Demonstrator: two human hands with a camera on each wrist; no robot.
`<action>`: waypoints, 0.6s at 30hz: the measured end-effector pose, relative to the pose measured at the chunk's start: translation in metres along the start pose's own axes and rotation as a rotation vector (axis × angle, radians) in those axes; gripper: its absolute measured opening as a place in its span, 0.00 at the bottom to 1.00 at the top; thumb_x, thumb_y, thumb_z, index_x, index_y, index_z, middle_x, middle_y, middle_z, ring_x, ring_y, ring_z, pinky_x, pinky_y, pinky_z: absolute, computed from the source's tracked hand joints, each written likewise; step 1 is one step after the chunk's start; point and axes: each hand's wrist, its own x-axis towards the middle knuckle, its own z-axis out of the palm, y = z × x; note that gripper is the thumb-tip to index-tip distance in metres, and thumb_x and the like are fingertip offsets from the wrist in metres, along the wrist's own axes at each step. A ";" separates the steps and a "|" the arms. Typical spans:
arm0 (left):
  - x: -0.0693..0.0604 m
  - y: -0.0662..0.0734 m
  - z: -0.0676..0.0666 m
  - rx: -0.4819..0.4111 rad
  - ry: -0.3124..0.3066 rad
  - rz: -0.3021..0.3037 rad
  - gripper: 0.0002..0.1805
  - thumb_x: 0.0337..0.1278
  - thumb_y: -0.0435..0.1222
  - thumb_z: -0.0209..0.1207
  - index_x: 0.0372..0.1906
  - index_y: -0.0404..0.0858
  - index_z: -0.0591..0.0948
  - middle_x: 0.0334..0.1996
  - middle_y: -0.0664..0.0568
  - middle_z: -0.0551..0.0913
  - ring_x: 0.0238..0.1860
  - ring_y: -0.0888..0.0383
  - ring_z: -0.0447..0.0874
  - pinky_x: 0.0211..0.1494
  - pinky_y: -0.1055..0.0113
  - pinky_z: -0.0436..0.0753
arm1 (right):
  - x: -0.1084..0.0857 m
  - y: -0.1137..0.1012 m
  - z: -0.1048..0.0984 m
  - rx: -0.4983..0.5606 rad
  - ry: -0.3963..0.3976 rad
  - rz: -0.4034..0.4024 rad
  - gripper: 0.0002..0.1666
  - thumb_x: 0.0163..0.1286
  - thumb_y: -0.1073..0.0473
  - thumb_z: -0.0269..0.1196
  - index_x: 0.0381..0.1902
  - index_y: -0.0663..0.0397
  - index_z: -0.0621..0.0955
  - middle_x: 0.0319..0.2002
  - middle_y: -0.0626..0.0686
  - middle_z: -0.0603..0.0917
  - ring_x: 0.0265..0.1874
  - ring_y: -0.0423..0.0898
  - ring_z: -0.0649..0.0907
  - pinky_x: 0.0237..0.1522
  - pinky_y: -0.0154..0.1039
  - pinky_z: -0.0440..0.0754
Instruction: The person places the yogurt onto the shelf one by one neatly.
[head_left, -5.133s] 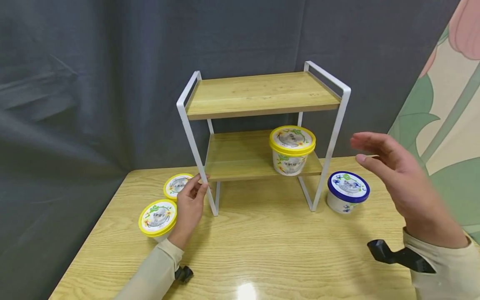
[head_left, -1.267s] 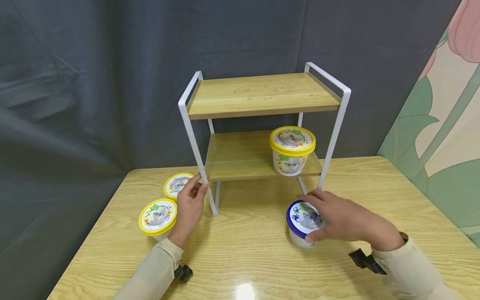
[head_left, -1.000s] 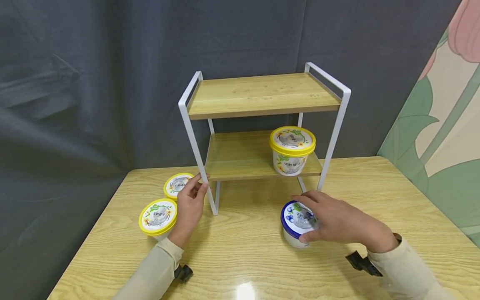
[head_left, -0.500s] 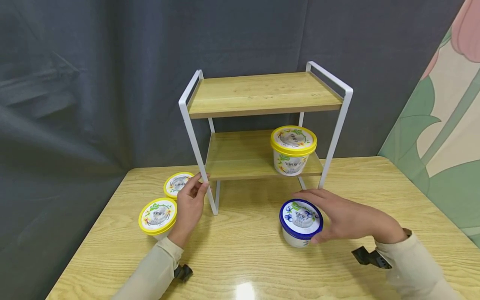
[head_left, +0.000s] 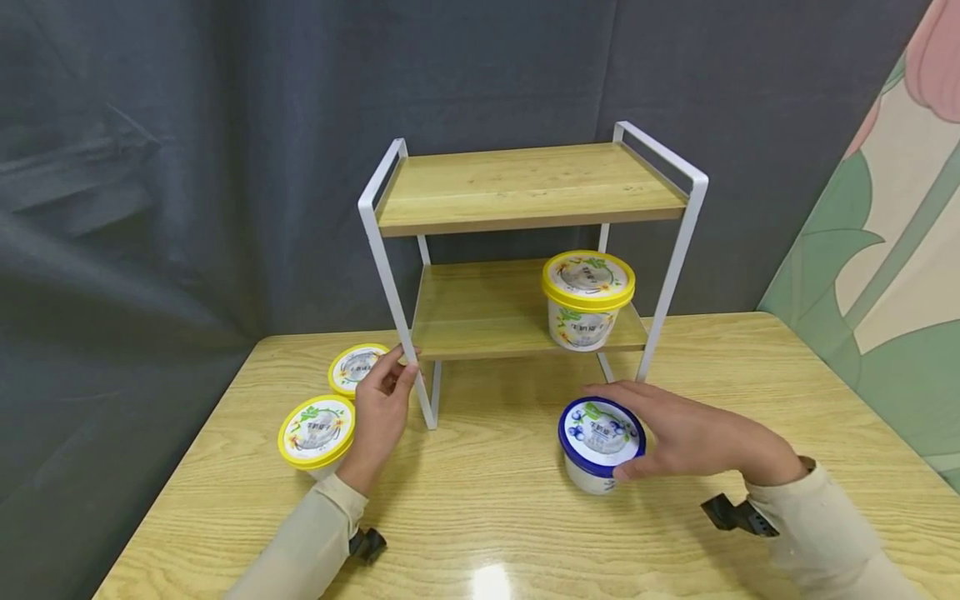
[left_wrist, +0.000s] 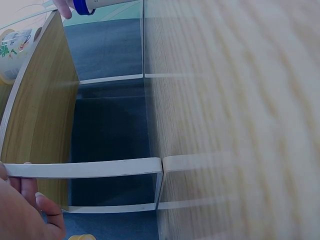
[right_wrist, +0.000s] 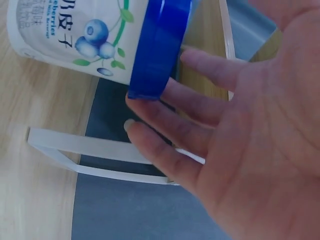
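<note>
Clock setup: middle of the two-tier rack (head_left: 528, 187) is the hub, 12 points away from the person at the dark curtain (head_left: 450, 67).
Blueberry tub: blue-lidded tub (head_left: 602, 437) is upright around 5 o'clock, out front of the rack, lid on. Honestly can't tell if its base touches the surface (head_left: 480, 533).
Right hand: the right hand (head_left: 697, 433) is on that tub's 3 o'clock side, holding it up by the lid rim, thumb on the near side, fingers round the far side.
Left hand: the left hand (head_left: 381, 408) has a pretty narrow grip on the front leg (head_left: 386, 283), around 8 o'clock.
Shelf tub: one yellow-lidded tub (head_left: 587, 304) on the lower shelf (head_left: 480, 308), roughly 4 o'clock.
Yellow pair: front tub (head_left: 317, 432) and back tub (head_left: 354, 367), both about 8 o'clock, close together, partly behind the left hand.
</note>
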 end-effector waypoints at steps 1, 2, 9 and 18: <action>0.000 0.000 0.000 0.001 -0.001 -0.001 0.12 0.68 0.29 0.58 0.52 0.31 0.83 0.29 0.44 0.77 0.27 0.61 0.76 0.29 0.77 0.71 | 0.000 -0.001 0.001 -0.006 0.005 0.014 0.53 0.56 0.30 0.69 0.74 0.40 0.64 0.64 0.46 0.74 0.61 0.47 0.75 0.58 0.51 0.78; 0.000 0.000 0.000 0.001 -0.001 -0.002 0.12 0.68 0.29 0.58 0.52 0.31 0.83 0.29 0.45 0.77 0.27 0.61 0.76 0.29 0.77 0.71 | 0.001 -0.002 0.001 -0.013 0.013 0.029 0.53 0.55 0.29 0.69 0.73 0.41 0.64 0.63 0.47 0.74 0.60 0.47 0.76 0.57 0.51 0.78; 0.000 0.000 0.000 0.003 0.000 -0.004 0.12 0.68 0.29 0.58 0.52 0.31 0.83 0.29 0.45 0.78 0.28 0.61 0.77 0.29 0.77 0.72 | 0.007 -0.013 0.012 -0.139 0.083 0.121 0.58 0.56 0.22 0.63 0.73 0.53 0.66 0.60 0.51 0.74 0.54 0.46 0.78 0.54 0.49 0.80; 0.000 0.000 0.000 0.005 -0.002 -0.003 0.12 0.68 0.29 0.58 0.52 0.31 0.83 0.29 0.45 0.78 0.28 0.59 0.77 0.29 0.77 0.71 | 0.013 -0.023 0.025 -0.189 0.137 0.214 0.64 0.55 0.18 0.60 0.73 0.61 0.65 0.60 0.57 0.73 0.55 0.52 0.77 0.54 0.52 0.79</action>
